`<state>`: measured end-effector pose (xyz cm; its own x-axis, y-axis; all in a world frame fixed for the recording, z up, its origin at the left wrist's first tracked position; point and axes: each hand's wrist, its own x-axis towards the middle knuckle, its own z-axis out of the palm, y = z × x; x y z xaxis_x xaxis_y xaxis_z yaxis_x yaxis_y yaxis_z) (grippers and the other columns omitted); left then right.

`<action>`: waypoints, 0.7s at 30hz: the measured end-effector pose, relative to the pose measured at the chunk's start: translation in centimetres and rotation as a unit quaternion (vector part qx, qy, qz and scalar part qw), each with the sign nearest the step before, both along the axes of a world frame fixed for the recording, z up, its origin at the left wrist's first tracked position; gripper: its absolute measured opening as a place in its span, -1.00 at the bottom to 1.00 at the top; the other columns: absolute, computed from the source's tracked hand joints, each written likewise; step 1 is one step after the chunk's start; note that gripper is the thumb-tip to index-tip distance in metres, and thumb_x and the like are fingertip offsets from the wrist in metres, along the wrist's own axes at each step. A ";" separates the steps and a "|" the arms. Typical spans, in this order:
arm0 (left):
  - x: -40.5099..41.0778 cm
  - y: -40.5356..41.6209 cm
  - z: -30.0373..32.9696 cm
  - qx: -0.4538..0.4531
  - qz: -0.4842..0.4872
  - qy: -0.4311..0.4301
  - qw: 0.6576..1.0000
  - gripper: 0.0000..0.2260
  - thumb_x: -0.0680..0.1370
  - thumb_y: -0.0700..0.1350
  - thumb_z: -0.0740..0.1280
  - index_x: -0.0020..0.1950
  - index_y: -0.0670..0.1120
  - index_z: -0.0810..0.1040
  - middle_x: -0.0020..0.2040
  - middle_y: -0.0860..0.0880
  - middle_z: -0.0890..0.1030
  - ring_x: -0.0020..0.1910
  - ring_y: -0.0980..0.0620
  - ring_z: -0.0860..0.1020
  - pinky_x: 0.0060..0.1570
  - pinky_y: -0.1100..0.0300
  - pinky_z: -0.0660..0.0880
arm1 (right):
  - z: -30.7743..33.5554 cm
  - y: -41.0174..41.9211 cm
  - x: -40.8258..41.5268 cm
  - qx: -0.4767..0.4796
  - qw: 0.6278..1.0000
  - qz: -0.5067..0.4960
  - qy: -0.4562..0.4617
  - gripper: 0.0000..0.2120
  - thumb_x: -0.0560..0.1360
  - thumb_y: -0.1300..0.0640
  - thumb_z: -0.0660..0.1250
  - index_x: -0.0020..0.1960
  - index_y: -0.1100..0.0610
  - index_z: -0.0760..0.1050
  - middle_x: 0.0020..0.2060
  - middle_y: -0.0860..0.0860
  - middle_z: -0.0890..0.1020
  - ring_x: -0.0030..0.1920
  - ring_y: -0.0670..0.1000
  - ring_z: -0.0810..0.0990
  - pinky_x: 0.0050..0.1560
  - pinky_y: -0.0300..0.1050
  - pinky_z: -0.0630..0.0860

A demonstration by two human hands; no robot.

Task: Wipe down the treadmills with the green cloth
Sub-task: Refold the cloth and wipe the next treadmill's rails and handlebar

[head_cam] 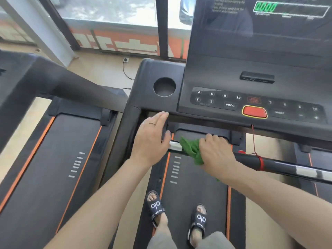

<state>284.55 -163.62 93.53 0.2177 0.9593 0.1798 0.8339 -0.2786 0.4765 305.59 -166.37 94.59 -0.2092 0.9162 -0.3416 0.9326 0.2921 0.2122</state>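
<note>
Green cloth (191,150) perhaps half hidden.

Both forearms bare, no sleeves in view. Left hand (150,139): thin gold-coloured ring (152,123) on one finger (upper centre of frame). Right hand (216,151): no jewellery visible. Grey trouser legs (190,239) at bottom centre. Black open-toe slide sandals (156,207), white lettering on straps (large "alo", smaller word beneath).

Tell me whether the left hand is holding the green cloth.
No: the right hand grips the green cloth on the handlebar, while the left hand is open with straight fingers.
</note>
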 end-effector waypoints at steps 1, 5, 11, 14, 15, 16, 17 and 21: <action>0.8 -0.3 -0.3 -0.010 -0.035 0.011 0.999 -0.50 0.57 -0.07 0.24 0.51 -0.14 0.39 0.45 -0.09 0.47 0.39 -0.10 0.43 0.43 -0.03 0.34 | -0.1 -0.4 -0.1 -0.015 1.000 -0.024 0.009 -0.54 0.38 -0.06 0.45 0.16 0.11 0.40 0.07 0.08 0.47 0.08 0.13 0.49 -0.02 -0.04 0.38; 3.5 -1.1 0.0 -0.123 -0.113 0.022 0.986 -0.32 0.41 -0.09 0.30 0.56 -0.06 0.32 0.53 -0.04 0.36 0.49 -0.05 0.32 0.50 0.02 0.24 | 0.5 -0.2 -1.6 -0.118 0.974 -0.073 0.178 0.10 0.23 -0.20 0.53 0.55 0.18 0.04 0.28 0.14 0.30 0.27 0.19 0.33 0.25 0.03 0.39; 5.5 -2.0 0.3 -0.242 -0.142 0.058 0.958 -0.22 0.36 -0.10 0.32 0.58 0.13 0.18 0.46 0.08 0.42 0.38 -0.01 0.38 0.36 0.08 0.37 | 0.9 0.5 1.9 -0.257 0.900 -0.109 0.334 0.05 0.24 -0.01 0.60 0.54 0.17 0.09 0.40 0.06 0.21 0.39 0.11 0.19 0.28 -0.07 0.36; 5.8 -1.6 -0.7 -0.212 -0.109 0.149 0.960 -0.31 0.39 -0.15 0.29 0.53 0.01 0.22 0.29 0.00 0.53 0.27 -0.10 0.45 0.08 0.07 0.43 | 0.6 0.7 3.2 -0.225 0.909 -0.084 0.340 0.04 0.28 0.04 0.56 0.58 0.16 0.04 0.42 0.05 0.23 0.41 0.13 0.18 0.32 -0.05 0.34; 5.6 -1.2 -0.8 -0.202 -0.102 0.174 0.958 -0.43 0.41 -0.16 0.28 0.43 -0.03 0.29 0.19 -0.01 0.55 0.20 -0.12 0.48 -0.07 0.08 0.37 | 0.7 0.9 3.9 -0.204 0.922 -0.065 0.323 0.03 0.30 0.04 0.53 0.60 0.15 0.01 0.44 0.05 0.25 0.42 0.14 0.18 0.36 -0.03 0.32; 5.3 -0.9 -0.7 -0.188 -0.108 0.201 0.956 -0.56 0.43 -0.17 0.27 0.31 -0.04 0.33 0.12 -0.01 0.56 0.14 -0.13 0.50 -0.14 0.09 0.30 | 0.6 1.2 4.7 -0.179 0.938 -0.049 0.294 0.03 0.32 0.01 0.51 0.60 0.14 -0.01 0.44 0.05 0.27 0.42 0.15 0.19 0.37 -0.01 0.28; 4.9 -0.5 -0.5 -0.180 -0.122 0.226 0.949 -0.65 0.44 -0.18 0.25 0.22 -0.05 0.35 0.08 0.00 0.55 0.10 -0.13 0.51 -0.16 0.10 0.24 | 0.3 1.5 5.6 -0.164 0.949 -0.042 0.265 0.04 0.31 -0.03 0.50 0.60 0.13 -0.01 0.42 0.05 0.32 0.41 0.16 0.24 0.37 0.01 0.27; 4.2 0.1 -0.7 -0.219 -0.129 0.223 0.941 -0.66 0.43 -0.19 0.22 0.21 -0.10 0.36 0.12 -0.05 0.55 0.11 -0.16 0.49 -0.08 0.07 0.27 | -1.2 0.4 5.8 -0.179 0.932 -0.033 0.314 -0.08 0.38 -0.18 0.46 0.58 0.05 0.12 0.36 0.05 0.46 0.36 0.14 0.41 0.34 0.02 0.35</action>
<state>288.78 -163.53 92.85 0.4136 0.8246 -0.3860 0.9097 -0.3574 0.2114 311.41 -165.96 93.35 -0.4181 0.7856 -0.4560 0.8581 0.1770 -0.4820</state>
